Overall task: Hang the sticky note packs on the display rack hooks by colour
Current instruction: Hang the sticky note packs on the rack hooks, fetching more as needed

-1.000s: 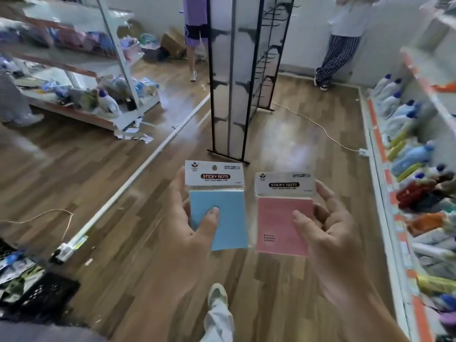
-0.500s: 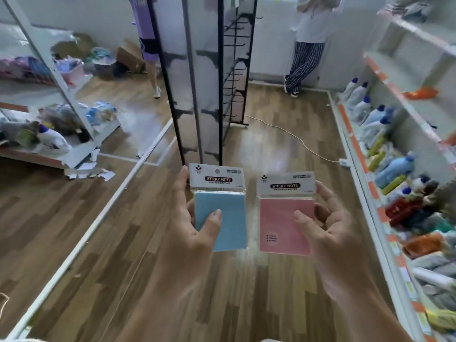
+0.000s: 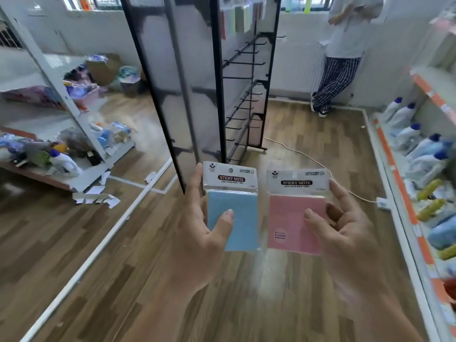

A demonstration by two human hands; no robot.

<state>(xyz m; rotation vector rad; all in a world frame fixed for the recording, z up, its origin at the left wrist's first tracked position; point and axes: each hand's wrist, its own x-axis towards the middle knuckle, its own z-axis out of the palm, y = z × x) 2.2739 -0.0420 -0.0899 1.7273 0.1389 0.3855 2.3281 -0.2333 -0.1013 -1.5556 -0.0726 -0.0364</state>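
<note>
Holding two packs upright, side by side above the wooden floor (image 3: 246, 304), we record as follows. Our left hand (image 3: 199, 243) grips the blue sticky note pack (image 3: 243, 206), thumb pressed on its face and index finger along its left edge (the other fingers are hidden behind). Our right hand (image 3: 350, 238) pinches the pink sticky note pack (image 3: 288, 215) at its right edge, fingers loosely spread. The packs do not touch. The black display rack (image 3: 218, 95) stands just ahead, its hooks (image 3: 249, 62) projecting rightward, with coloured packs (image 3: 237, 18) hanging near its top.

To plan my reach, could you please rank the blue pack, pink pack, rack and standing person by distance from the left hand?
1. Blue pack, in the left hand.
2. Pink pack, just right.
3. Rack, ahead.
4. Standing person, far right.
</note>
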